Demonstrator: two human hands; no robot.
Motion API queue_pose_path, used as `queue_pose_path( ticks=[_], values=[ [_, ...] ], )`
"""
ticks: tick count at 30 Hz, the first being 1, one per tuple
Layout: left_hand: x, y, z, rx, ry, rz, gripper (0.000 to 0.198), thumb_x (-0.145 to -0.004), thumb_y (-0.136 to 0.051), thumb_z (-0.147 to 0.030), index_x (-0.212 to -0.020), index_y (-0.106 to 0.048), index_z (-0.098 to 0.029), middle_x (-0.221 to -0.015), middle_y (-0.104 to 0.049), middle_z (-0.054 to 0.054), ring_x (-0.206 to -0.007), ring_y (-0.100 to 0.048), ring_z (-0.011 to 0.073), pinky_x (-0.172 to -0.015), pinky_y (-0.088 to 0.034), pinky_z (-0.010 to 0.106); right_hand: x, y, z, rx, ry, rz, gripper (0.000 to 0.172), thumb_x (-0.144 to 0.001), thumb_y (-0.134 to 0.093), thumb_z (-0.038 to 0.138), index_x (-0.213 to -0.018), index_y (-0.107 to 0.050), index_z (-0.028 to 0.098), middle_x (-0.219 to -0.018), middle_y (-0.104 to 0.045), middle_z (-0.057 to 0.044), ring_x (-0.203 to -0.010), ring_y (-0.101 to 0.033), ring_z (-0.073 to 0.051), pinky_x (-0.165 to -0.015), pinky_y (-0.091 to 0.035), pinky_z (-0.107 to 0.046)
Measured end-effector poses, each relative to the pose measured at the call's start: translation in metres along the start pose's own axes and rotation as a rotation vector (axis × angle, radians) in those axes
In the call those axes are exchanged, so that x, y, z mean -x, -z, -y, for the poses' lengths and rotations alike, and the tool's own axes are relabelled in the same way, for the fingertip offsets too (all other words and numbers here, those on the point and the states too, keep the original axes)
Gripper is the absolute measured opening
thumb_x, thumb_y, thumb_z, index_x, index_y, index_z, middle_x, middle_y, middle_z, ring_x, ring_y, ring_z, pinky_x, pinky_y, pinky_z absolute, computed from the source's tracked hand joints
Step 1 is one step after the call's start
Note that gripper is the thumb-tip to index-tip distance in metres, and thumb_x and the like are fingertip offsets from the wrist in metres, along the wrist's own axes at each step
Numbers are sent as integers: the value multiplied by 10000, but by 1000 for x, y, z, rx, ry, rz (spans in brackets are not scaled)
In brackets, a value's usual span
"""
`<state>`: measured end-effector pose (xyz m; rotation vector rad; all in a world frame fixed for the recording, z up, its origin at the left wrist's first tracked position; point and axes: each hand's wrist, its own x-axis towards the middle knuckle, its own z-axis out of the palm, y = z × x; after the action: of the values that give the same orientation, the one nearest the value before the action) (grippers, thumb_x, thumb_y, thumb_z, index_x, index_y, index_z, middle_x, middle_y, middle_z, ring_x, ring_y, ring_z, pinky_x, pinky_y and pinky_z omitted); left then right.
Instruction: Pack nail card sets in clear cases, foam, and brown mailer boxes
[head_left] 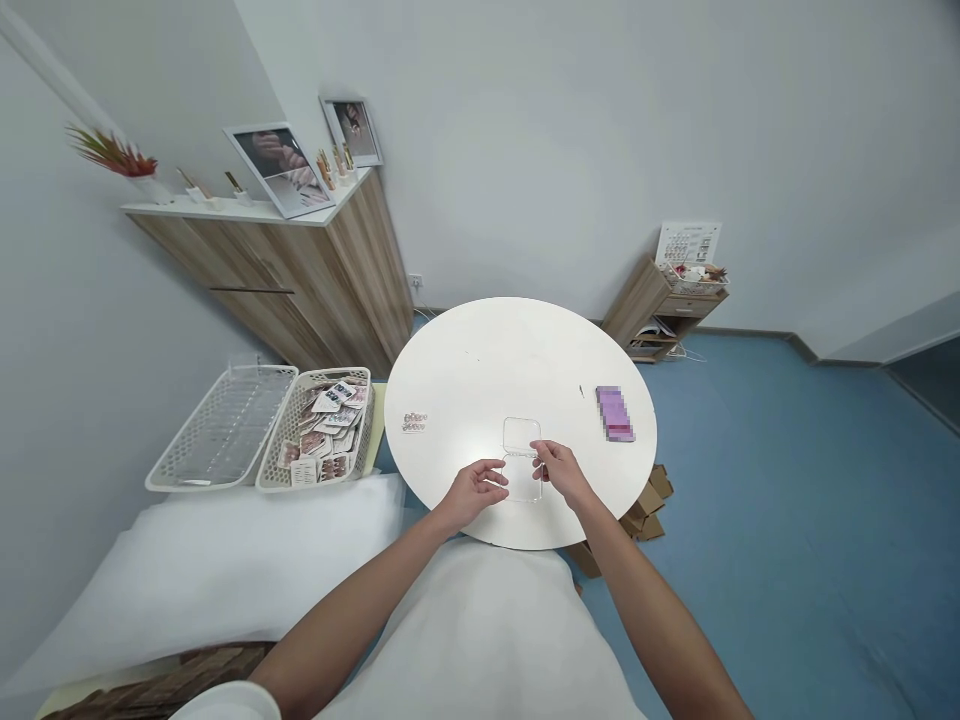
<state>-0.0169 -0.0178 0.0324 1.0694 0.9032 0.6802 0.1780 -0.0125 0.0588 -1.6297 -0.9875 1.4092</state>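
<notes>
Two bare arms, uncovered from above the elbow down to the left hand [476,492] and the right hand [562,475]. Between them a plain white garment [480,640], smooth and loose, covers chest and lap. A rounded white edge at the left upper arm may be a short sleeve [225,703].

Worn on the head, above the near edge of the round desk [487,370], facing forward and down. Close over the desk, wide enough to catch the cabinet [300,270] beyond it.
</notes>
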Motion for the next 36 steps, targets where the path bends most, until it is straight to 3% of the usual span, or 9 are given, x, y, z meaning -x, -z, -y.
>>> queue_pose_path(
  ticks=[6, 15, 20, 25, 29, 33, 36],
  values=[
    [-1, -7, 7, 18, 17, -55, 525, -619, -718, -296, -1088, -511, -181, -920, -603, 61, -737, -602, 123, -759, -455, 311, 10, 4, -9, -78, -65, -40, 408, -730, -480, 516, -944, -589, 186, -742, -565, -12, -529, -549, -95, -506, -384, -233],
    [-13, -15, 32, 12, 47, -179, 505, -644, -700, -270, -1096, -493, -184, -939, -620, 72, -779, -606, 137, -766, -463, 318, 24, 13, -55, -6, 66, -82, 452, -695, -573, 427, -1087, -542, 202, -916, -555, -41, -707, -545, -129, -696, -460, -315],
    [-30, -24, 55, -78, 110, -288, 452, -666, -666, -241, -1094, -530, -185, -1001, -593, 78, -771, -604, 138, -734, -478, 305, 12, 16, -76, 113, 9, -74, 503, -680, -584, 369, -1156, -519, 219, -1029, -528, -61, -822, -541, -154, -761, -460, -332],
    [-47, -29, 72, -197, 193, -343, 423, -715, -581, -184, -1134, -520, -174, -1027, -567, 77, -806, -581, 129, -792, -451, 303, -6, 16, -94, 223, -31, -12, 493, -669, -567, 325, -1153, -516, 242, -1020, -499, -49, -781, -532, -145, -754, -462, -326],
    [-55, -33, 79, -329, 242, -389, 418, -718, -535, -161, -1135, -532, -176, -1028, -557, 77, -871, -541, 148, -852, -406, 320, -16, 17, -105, 269, -31, 2, 499, -670, -553, 313, -1160, -490, 244, -982, -484, -41, -782, -506, -151, -756, -458, -326],
    [-63, -38, 82, -365, 254, -395, 426, -701, -522, -148, -1125, -539, -186, -984, -560, 64, -844, -527, 152, -814, -414, 313, -24, 19, -110, 292, -34, 27, 442, -675, -538, 296, -1111, -506, 235, -960, -479, -43, -798, -502, -159, -736, -462, -318],
    [-70, -42, 82, -372, 251, -421, 454, -688, -518, -134, -1140, -521, -171, -1013, -550, 76, -869, -522, 161, -797, -418, 309, -31, 20, -113, 306, -33, 4, 493, -689, -519, 290, -1174, -456, 229, -1006, -483, -63, -848, -507, -177, -716, -468, -319]
  ],
)
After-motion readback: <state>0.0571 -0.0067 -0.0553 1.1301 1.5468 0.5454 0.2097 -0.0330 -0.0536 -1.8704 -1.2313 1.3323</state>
